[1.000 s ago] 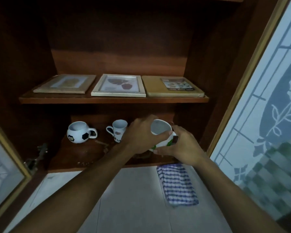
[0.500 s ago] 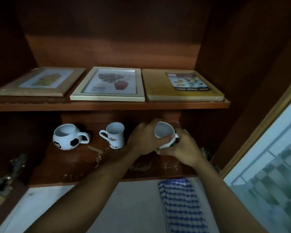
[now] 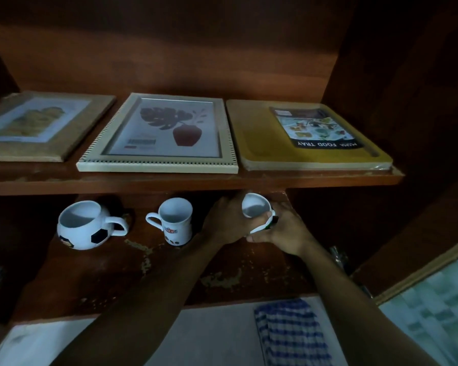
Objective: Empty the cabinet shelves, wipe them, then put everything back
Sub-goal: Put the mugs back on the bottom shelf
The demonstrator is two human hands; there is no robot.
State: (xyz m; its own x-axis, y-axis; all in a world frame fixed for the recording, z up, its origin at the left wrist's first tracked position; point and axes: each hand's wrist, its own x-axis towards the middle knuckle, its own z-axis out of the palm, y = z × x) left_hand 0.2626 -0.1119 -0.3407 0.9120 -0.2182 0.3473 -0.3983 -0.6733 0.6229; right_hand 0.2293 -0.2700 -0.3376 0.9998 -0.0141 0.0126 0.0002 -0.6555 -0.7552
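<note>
Moved deeper onto lower shelf (image 3: 169,276), beside printed mug (image 3: 175,220): white mug (image 3: 255,210), in curled grip of left hand (image 3: 225,220) and right hand (image 3: 283,231). Apparently put-back stage; release pending.

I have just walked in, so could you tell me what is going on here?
A person holds a white mug in both hands, left hand and right hand, at the right of the lower shelf. A football mug and a logo mug stand to its left. A brown frame, a pale frame and a food tray lie flat above; a checked cloth lies below.
</note>
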